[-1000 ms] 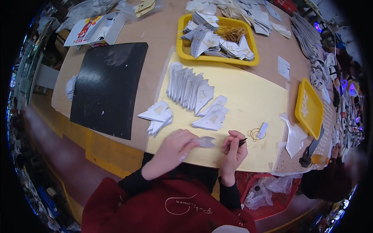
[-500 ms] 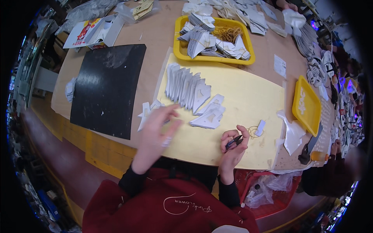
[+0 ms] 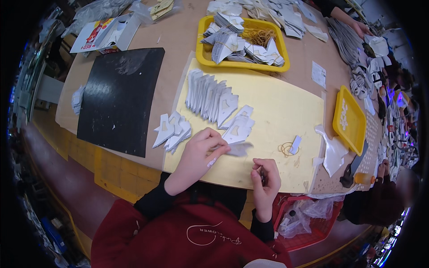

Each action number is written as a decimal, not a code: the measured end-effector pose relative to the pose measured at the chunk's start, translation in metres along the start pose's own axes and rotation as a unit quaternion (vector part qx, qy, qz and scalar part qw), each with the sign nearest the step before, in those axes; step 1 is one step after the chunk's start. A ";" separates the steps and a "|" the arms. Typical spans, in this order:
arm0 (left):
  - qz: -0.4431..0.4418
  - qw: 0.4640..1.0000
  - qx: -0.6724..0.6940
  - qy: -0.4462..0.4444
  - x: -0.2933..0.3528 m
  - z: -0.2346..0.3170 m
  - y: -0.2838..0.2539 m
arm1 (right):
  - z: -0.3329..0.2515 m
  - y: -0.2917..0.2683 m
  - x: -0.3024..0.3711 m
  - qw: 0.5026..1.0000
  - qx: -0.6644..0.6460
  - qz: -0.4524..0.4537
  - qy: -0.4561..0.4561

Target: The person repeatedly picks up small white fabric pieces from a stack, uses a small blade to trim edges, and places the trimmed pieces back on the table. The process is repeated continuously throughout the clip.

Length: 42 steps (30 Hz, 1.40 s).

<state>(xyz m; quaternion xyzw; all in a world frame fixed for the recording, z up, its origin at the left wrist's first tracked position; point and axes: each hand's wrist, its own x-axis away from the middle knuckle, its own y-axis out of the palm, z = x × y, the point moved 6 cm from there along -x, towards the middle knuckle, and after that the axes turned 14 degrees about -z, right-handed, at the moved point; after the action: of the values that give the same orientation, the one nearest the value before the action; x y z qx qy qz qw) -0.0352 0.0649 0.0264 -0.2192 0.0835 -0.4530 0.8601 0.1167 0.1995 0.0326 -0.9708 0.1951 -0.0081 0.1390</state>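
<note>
My left hand is closed on the edge of a grey-white cut piece, slightly blurred, just in front of a small stack of pieces. My right hand is curled round a small dark tool, mostly hidden by the fingers. Behind the hands stands a fanned row of similar pieces on the yellow sheet. A loose pile of pieces lies left of my left hand. Right of the right hand are a rubber band and a small white block.
A yellow tray at the back holds bundled pieces and rubber bands. On the left lies a black board, with an open box behind it. Another yellow tray stands right. A co-worker's hand reaches in at the far right.
My left hand has moved right and taken hold of a piece at the small stack's front. My right hand has curled further round the dark tool. A co-worker's arm shows at back right.
</note>
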 end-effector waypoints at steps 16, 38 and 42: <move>-0.109 0.849 0.518 0.007 0.028 0.000 0.023 | -0.034 0.028 -0.011 0.998 -0.014 -0.044 0.050; -0.027 0.885 0.463 0.036 0.033 0.003 0.016 | -0.041 0.037 -0.005 0.996 0.009 -0.024 -0.084; -0.021 0.885 0.463 0.040 0.033 0.004 0.016 | -0.037 0.040 -0.004 0.998 -0.032 -0.021 -0.055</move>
<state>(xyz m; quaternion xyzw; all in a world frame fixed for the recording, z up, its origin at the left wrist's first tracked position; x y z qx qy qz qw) -0.0033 0.0469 0.0247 0.2206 -0.1063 -0.4668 0.8498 0.0958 0.1558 0.0572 -0.9776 0.1673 0.0489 0.1178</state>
